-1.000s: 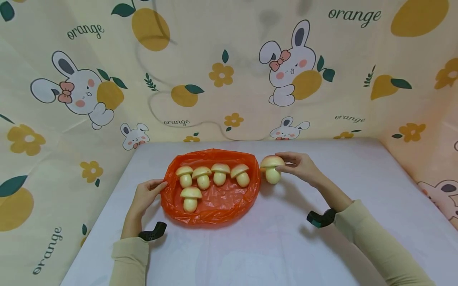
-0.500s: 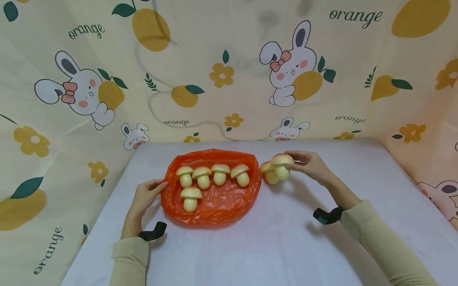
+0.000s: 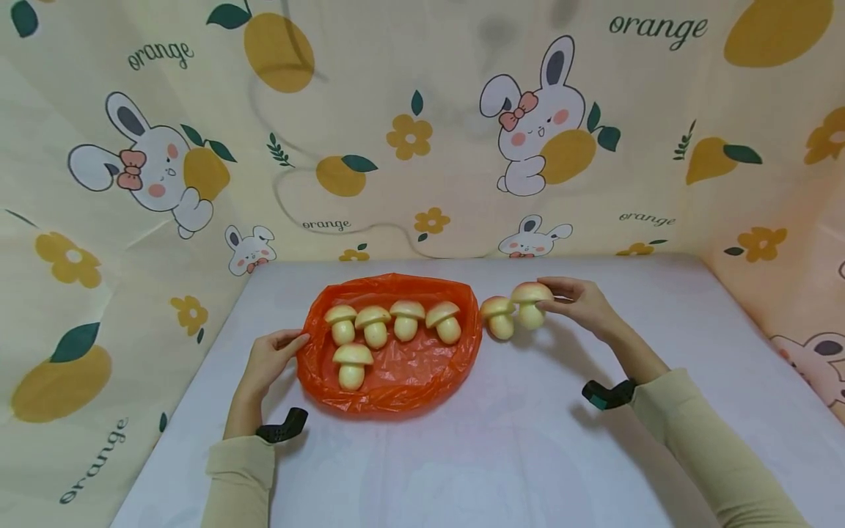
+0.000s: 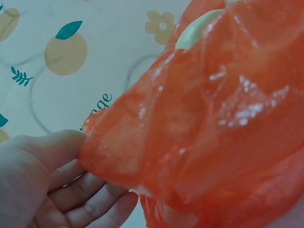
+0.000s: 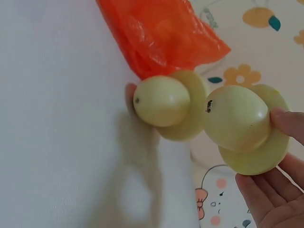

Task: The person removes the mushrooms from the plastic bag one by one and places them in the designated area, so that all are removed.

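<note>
An orange-red plastic bag lies spread with its mouth up, and several pale yellow toy mushrooms sit inside it. At its left side my left hand pinches the rim between thumb and fingers; the left wrist view shows the thumb on the film. My right hand holds another toy mushroom by its cap, stem downward, to the right of the bag. Between that one and the bag stands one more toy mushroom, its cap with a pinkish tinge.
Everything is on a white-covered table. A patterned curtain with rabbits and oranges rises behind the table and along both sides. Black wrist devices are worn on both forearms.
My right hand has moved to the right with its toy mushroom, bringing into view the other one beside the bag. My left hand and the bag have stayed put.
</note>
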### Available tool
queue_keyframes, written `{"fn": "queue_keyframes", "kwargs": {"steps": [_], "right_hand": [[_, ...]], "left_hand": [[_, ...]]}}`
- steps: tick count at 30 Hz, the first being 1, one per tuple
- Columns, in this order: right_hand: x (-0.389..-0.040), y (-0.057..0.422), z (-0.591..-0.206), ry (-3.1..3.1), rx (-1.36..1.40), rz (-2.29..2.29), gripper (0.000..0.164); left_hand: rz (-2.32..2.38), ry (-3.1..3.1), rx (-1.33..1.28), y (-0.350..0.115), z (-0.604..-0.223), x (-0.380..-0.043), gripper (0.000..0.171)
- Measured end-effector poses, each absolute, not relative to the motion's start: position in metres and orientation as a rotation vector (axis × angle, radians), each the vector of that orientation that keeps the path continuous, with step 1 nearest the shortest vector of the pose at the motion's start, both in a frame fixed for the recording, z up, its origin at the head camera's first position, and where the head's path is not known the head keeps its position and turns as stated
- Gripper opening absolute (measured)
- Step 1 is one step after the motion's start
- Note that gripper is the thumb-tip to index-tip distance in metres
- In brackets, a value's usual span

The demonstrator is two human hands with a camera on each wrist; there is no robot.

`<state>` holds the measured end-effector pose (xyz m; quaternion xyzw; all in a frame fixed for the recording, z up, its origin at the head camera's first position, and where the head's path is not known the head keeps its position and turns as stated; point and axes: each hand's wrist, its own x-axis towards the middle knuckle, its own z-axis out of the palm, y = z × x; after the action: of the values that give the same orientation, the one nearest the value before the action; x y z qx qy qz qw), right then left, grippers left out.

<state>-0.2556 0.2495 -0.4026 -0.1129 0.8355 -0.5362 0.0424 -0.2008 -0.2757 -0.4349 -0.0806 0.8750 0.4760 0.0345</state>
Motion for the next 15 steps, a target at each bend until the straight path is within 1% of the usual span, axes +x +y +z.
{"fn": "queue_keyframes", "kwargs": {"steps": [7,15], "right_hand": [[-0.259,0.256,-0.408,2.564,-0.313,-1.647,0.057],[-0.261,0.259,-0.415,2.610,-0.268,-1.527,0.057]], "left_hand": [[1.488,2.694,-0.231,-0.277,-0.437,-0.202,0.048],[1.499,2.693,-0.235,-0.277,-0.437,-0.201,0.048]]}}
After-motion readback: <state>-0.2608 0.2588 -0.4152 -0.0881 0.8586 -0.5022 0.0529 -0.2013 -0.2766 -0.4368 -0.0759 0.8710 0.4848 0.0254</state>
